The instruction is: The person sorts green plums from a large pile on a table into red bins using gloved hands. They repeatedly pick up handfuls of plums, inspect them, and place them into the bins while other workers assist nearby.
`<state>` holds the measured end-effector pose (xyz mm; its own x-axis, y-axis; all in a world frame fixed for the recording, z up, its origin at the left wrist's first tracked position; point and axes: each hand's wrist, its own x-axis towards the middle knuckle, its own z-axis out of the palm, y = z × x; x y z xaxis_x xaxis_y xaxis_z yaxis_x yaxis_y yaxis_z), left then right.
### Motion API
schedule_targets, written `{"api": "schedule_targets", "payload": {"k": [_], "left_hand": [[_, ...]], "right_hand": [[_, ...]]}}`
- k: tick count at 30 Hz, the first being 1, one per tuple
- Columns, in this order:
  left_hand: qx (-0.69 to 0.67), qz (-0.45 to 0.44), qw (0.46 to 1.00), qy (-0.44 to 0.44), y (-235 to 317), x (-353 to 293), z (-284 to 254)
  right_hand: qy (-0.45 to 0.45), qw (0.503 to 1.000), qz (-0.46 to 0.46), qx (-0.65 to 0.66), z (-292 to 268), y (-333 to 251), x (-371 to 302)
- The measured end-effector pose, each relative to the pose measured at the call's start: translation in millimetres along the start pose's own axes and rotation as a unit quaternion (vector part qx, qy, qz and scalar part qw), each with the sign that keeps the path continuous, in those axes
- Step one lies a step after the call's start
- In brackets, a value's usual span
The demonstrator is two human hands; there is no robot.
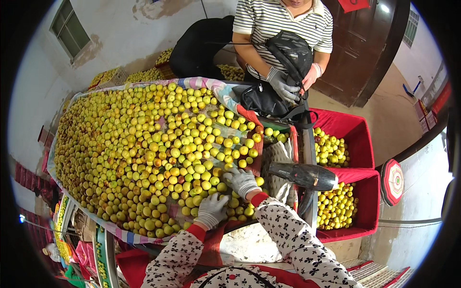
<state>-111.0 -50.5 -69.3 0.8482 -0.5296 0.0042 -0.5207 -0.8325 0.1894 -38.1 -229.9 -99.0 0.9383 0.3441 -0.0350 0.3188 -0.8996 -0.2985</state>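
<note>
Small round yellow-green jujubes (144, 144), some blushed brown, cover a wide cloth-lined table in front of me. My left hand (212, 211), in a grey-white knit glove, rests at the near edge of the pile with its fingers apart, touching the fruit. Just right of it and a little farther off, my gloved right hand (241, 182) lies over jujubes near the table's right side. Its fingers are stretched out, and no fruit is visibly gripped. What lies beneath both palms is hidden. A black hair dryer (305, 176) lies to the right of my right hand.
Two red-lined bins (357, 204) holding jujubes stand at the right. Across the table, a person in a striped shirt (283, 29) with a gloved hand holds a black mesh bag (290, 50). A dark bag (264, 99) sits on the far edge. Someone in black (199, 48) bends over behind.
</note>
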Motion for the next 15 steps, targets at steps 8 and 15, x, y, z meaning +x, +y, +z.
{"api": "schedule_targets", "payload": {"k": [8,15], "left_hand": [[-0.395,-0.102,0.88,0.244,14,-12,-30],[-0.039,-0.093,0.993,0.062,-11,-32,-31]], "right_hand": [[-0.007,0.536,0.189,0.823,-15,-18,-80],[-0.077,0.443,0.082,0.889,-13,-14,-116]]}}
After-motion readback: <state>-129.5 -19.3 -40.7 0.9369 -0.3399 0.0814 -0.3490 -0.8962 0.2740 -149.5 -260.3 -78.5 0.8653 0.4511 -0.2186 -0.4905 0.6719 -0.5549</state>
